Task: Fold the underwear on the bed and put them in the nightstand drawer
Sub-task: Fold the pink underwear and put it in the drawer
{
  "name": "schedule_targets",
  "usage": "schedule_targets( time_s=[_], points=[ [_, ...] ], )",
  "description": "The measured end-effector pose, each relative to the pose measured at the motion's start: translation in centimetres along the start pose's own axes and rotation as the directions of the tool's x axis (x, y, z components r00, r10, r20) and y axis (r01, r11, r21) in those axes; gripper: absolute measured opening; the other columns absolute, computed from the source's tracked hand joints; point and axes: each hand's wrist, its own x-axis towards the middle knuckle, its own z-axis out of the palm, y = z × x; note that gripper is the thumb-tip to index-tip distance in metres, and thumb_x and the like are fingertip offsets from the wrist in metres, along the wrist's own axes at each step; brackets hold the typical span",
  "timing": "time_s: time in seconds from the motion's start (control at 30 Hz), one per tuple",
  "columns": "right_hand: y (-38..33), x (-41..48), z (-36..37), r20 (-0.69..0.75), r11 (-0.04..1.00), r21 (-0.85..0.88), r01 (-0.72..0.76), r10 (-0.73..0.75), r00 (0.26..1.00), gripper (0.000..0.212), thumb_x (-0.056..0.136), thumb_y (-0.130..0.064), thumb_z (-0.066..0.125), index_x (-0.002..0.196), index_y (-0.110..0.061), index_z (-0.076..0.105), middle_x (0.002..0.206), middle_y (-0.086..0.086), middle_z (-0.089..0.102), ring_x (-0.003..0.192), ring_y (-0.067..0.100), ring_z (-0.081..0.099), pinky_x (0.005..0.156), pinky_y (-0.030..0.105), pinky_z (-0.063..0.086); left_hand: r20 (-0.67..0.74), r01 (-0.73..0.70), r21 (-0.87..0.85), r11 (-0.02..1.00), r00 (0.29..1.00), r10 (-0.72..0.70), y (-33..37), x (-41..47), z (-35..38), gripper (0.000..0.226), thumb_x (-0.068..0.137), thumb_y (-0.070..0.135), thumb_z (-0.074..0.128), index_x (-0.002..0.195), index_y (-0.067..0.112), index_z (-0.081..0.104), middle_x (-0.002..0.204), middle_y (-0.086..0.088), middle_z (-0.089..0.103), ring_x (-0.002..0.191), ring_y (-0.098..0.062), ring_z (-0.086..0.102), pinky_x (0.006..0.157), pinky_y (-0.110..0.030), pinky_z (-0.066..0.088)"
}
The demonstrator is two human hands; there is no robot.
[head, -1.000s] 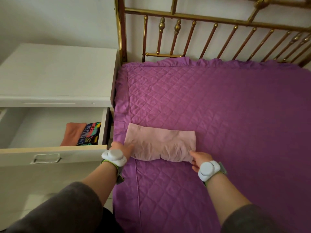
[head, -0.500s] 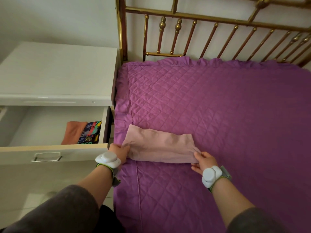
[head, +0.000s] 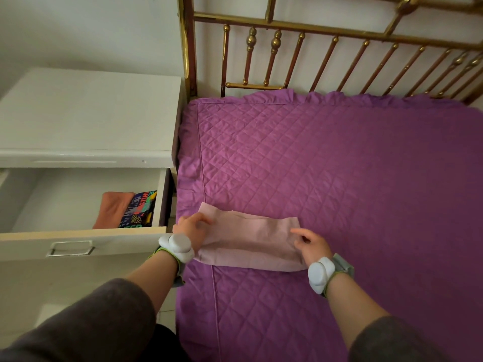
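Observation:
A pale pink underwear lies as a narrow folded strip near the left front edge of the purple quilted bed. My left hand rests over its left end, fingers pinching the far corner. At the right end my right hand grips the cloth, fingers curled at the far corner. To the left, the white nightstand's drawer stands pulled open. Inside it, at the right, lie a folded orange piece and a dark, colourfully printed piece.
The nightstand top is bare and white, flush against the bed's left side. A brass headboard with vertical bars runs along the far end of the bed. The drawer's left part holds nothing.
Both hands lifted the near edge of the pink underwear and carried it away from me, so the piece now lies as a narrower strip. The hands moved from its near edge onto its ends.

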Motion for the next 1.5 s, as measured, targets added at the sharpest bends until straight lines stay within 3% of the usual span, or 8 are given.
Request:
schedule_targets(
  time_s=[0.1, 0.3, 0.4, 0.6, 0.9, 1.2, 1.37, 1.5],
  points=[
    [-0.1, 0.4, 0.7, -0.005, 0.997, -0.077, 0.009, -0.009, 1.000, 0.042, 0.087, -0.007, 0.057, 0.129, -0.009, 0.055, 0.138, 0.007, 0.046, 0.125, 0.027, 0.046, 0.105, 0.029, 0.034, 0.005, -0.098, 0.046, 0.994, 0.995, 0.098, -0.6, 0.5, 0.1, 0.041, 0.092, 0.007, 0.044, 0.129, 0.022, 0.056, 0.137, -0.006, 0.046, 0.123, -0.029, 0.046, 0.107, -0.039, 0.035],
    [0.2, 0.7, 1.3, -0.179, 0.987, -0.162, 0.006, -0.035, 0.983, 0.038, 0.083, -0.016, 0.063, 0.121, -0.018, 0.060, 0.139, 0.001, 0.046, 0.122, 0.028, 0.047, 0.100, 0.039, 0.038, -0.161, -0.001, 0.097, 0.995, 0.987, 0.016, -0.6, 0.4, 0.5, 0.047, 0.087, 0.021, 0.056, 0.133, 0.031, 0.047, 0.143, -0.001, 0.036, 0.129, -0.028, 0.035, 0.106, -0.049, 0.031],
    [-0.6, 0.4, 1.7, -0.222, 0.951, -0.304, 0.061, -0.133, 0.966, 0.042, 0.080, -0.020, 0.066, 0.121, -0.023, 0.060, 0.146, -0.002, 0.039, 0.134, 0.025, 0.034, 0.104, 0.042, 0.033, -0.204, -0.131, 0.245, 0.961, 0.962, 0.183, -0.2, 0.0, 1.3, 0.051, 0.086, 0.027, 0.057, 0.135, 0.033, 0.044, 0.150, -0.001, 0.026, 0.141, -0.026, 0.021, 0.114, -0.047, 0.020],
    [-2.8, -1.1, 6.0, 0.291, 0.624, -0.554, 0.550, -0.474, 0.831, 0.060, 0.093, -0.023, 0.044, 0.148, -0.016, 0.021, 0.160, -0.003, 0.006, 0.148, 0.017, -0.002, 0.119, 0.036, 0.005, 0.111, -0.460, 0.504, 0.731, 0.874, 0.474, 0.9, 0.1, 4.8, 0.054, 0.098, 0.031, 0.032, 0.149, 0.023, 0.017, 0.161, 0.005, -0.002, 0.148, -0.014, -0.006, 0.119, -0.045, -0.001],
    [1.9, 0.9, 7.0, 0.217, 0.495, -0.776, 0.391, -0.372, 0.902, 0.074, 0.087, -0.067, 0.020, 0.149, -0.033, 0.001, 0.160, 0.000, -0.008, 0.148, 0.021, -0.006, 0.117, 0.049, 0.001, 0.061, -0.362, 0.626, 0.691, 0.906, 0.419, -3.4, 1.9, 6.6, 0.071, 0.079, 0.075, 0.008, 0.144, 0.050, -0.008, 0.160, 0.005, -0.011, 0.149, -0.021, -0.004, 0.112, -0.060, -0.006],
    [3.0, 1.6, 6.5, 0.025, 0.563, -0.787, 0.251, -0.377, 0.926, 0.072, 0.082, -0.070, 0.024, 0.142, -0.031, 0.033, 0.152, 0.022, 0.028, 0.140, 0.040, 0.026, 0.102, 0.067, 0.026, -0.139, -0.191, 0.604, 0.774, 0.931, 0.338, -3.9, 2.8, 7.0, 0.079, 0.078, 0.082, 0.011, 0.147, 0.043, 0.012, 0.159, -0.014, 0.008, 0.146, -0.032, 0.017, 0.110, -0.063, 0.018],
    [3.0, 2.2, 6.1, 0.070, 0.537, -0.807, 0.247, -0.329, 0.942, 0.078, 0.080, -0.072, 0.019, 0.146, -0.032, 0.026, 0.155, 0.021, 0.017, 0.144, 0.039, 0.016, 0.105, 0.068, 0.021, -0.034, -0.187, 0.620, 0.762, 0.964, 0.264, -3.3, 3.0, 6.7, 0.084, 0.071, 0.085, 0.001, 0.144, 0.046, -0.012, 0.158, -0.011, -0.018, 0.148, -0.029, -0.007, 0.113, -0.061, 0.000],
    [2.0, 2.1, 5.1, 0.177, 0.564, -0.778, 0.275, -0.223, 0.959, 0.078, 0.082, -0.074, 0.025, 0.148, -0.038, 0.004, 0.159, 0.009, -0.011, 0.146, 0.028, -0.012, 0.112, 0.060, -0.002, 0.123, -0.326, 0.628, 0.706, 0.938, 0.324, -2.5, 1.6, 4.9, 0.088, 0.076, 0.079, 0.026, 0.147, 0.039, -0.007, 0.156, -0.006, -0.025, 0.146, -0.026, -0.018, 0.110, -0.056, -0.018]
  ],
)
